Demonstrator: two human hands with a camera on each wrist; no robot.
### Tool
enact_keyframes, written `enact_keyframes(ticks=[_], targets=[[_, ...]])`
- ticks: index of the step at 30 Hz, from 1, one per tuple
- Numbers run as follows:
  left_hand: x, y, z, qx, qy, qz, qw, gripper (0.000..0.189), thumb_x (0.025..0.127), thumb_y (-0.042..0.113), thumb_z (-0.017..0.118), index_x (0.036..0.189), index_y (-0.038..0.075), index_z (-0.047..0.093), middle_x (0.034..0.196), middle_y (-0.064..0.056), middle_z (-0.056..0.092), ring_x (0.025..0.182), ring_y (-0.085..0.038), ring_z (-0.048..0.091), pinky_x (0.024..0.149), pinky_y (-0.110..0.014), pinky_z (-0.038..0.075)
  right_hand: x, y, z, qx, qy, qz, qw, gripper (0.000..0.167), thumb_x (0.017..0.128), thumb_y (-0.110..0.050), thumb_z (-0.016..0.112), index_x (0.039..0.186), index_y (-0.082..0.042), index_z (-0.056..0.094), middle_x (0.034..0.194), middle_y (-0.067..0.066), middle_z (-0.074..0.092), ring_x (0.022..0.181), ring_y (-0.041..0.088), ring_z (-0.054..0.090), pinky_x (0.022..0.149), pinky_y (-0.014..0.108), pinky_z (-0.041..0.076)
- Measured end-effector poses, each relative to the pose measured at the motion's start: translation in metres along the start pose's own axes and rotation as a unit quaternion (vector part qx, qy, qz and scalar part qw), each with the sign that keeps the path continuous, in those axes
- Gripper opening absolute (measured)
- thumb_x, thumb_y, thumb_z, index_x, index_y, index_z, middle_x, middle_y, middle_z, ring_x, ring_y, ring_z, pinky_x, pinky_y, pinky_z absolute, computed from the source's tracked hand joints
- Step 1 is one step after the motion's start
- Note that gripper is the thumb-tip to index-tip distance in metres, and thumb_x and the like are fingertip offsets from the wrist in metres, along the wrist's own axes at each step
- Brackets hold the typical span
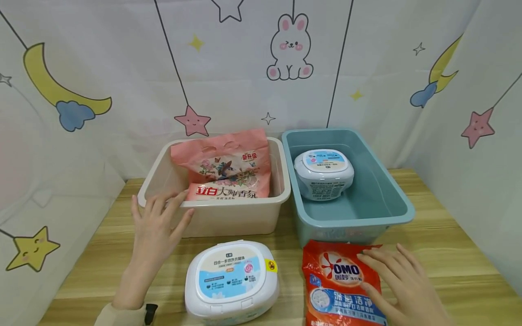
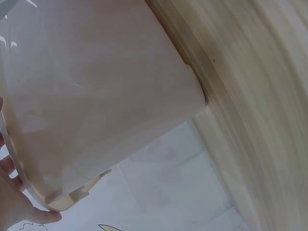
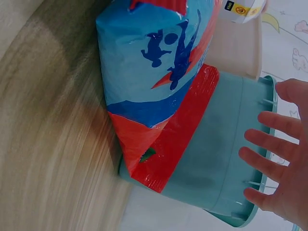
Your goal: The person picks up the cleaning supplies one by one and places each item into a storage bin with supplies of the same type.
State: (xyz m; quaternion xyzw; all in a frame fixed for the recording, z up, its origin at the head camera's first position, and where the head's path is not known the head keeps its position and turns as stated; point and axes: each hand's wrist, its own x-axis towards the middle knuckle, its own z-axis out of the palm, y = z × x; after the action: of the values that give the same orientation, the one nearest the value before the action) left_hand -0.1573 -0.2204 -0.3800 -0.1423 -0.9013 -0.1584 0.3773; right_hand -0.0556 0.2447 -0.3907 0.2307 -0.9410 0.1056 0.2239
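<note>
My left hand (image 1: 157, 228) is at the front left corner of the cream bin (image 1: 232, 219), its fingers spread over the rim. Inside that bin leans a pink bag of laundry detergent (image 1: 228, 170), its lower front beside my fingertips. In the left wrist view the fingers (image 2: 7, 166) show along the rim. My right hand (image 1: 403, 285), fingers apart, is over the right side of a red OMO detergent bag (image 1: 342, 276). The right wrist view shows that hand with nothing between its fingers and the bag's blue back (image 3: 149, 67) standing on the table.
A white lidded tub (image 1: 230, 278) stands on the wooden table (image 1: 456, 253) between my hands. Behind the red bag is a blue-green bin (image 1: 371, 181) holding a similar white tub (image 1: 324, 174). A patterned curtain (image 1: 244, 90) closes off the back and sides.
</note>
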Motion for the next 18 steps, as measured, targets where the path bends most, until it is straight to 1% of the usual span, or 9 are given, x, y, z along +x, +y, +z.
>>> enact_keyframes(ticks=[5,8,11,13,15,18], targets=[[-0.001,-0.001,0.001,-0.007,0.010,0.000,0.9999,0.046,0.079,0.026,0.073,0.121,0.010,0.062,0.115,-0.016,0.060,0.113,-0.038,0.049,0.113,-0.070,0.004,-0.001,-0.001,0.003,-0.006,-0.010,-0.001,0.9999,0.061,0.067,-0.040,0.082,0.122,-0.022,0.062,0.116,-0.003,0.065,0.107,0.014,0.051,0.114,0.010,-0.007],[-0.001,-0.002,0.002,-0.015,0.020,0.002,0.9997,0.044,0.081,0.029,0.071,0.120,0.010,0.063,0.113,-0.016,0.060,0.112,-0.038,0.049,0.113,-0.071,0.005,-0.002,-0.001,0.006,-0.011,-0.021,0.001,0.9997,0.060,0.068,-0.043,0.082,0.122,-0.024,0.062,0.116,-0.005,0.065,0.107,0.013,0.051,0.114,0.010,-0.008],[-0.001,-0.002,0.003,-0.027,0.033,0.004,0.9991,0.043,0.089,0.041,0.062,0.118,0.009,0.064,0.111,-0.016,0.060,0.110,-0.037,0.050,0.112,-0.071,0.005,-0.004,0.000,0.008,-0.016,-0.040,0.008,0.9991,0.061,0.068,-0.047,0.080,0.122,-0.026,0.062,0.118,-0.006,0.064,0.109,0.014,0.051,0.112,0.009,-0.012],[-0.001,-0.002,0.004,-0.036,0.042,0.005,0.9985,0.048,0.094,0.050,0.053,0.116,0.009,0.065,0.109,-0.016,0.061,0.108,-0.037,0.050,0.113,-0.071,0.004,-0.005,0.001,0.010,-0.020,-0.055,0.013,0.9982,0.061,0.068,-0.050,0.079,0.122,-0.027,0.062,0.119,-0.006,0.064,0.110,0.015,0.051,0.110,0.008,-0.014],[-0.001,-0.002,0.005,-0.043,0.049,0.005,0.9978,0.055,0.096,0.056,0.044,0.114,0.009,0.066,0.108,-0.016,0.061,0.107,-0.037,0.050,0.113,-0.071,0.004,-0.006,0.002,0.011,-0.022,-0.068,0.019,0.9973,0.061,0.069,-0.052,0.078,0.122,-0.027,0.062,0.120,-0.005,0.064,0.111,0.017,0.052,0.109,0.008,-0.016],[-0.001,-0.002,0.006,-0.050,0.056,0.006,0.9971,0.057,0.096,0.057,0.041,0.112,0.008,0.066,0.106,-0.016,0.061,0.105,-0.037,0.050,0.112,-0.071,0.004,-0.007,0.003,0.013,-0.028,-0.086,0.026,0.9956,0.061,0.069,-0.055,0.077,0.121,-0.027,0.063,0.120,-0.006,0.064,0.114,0.019,0.052,0.107,0.008,-0.018]])
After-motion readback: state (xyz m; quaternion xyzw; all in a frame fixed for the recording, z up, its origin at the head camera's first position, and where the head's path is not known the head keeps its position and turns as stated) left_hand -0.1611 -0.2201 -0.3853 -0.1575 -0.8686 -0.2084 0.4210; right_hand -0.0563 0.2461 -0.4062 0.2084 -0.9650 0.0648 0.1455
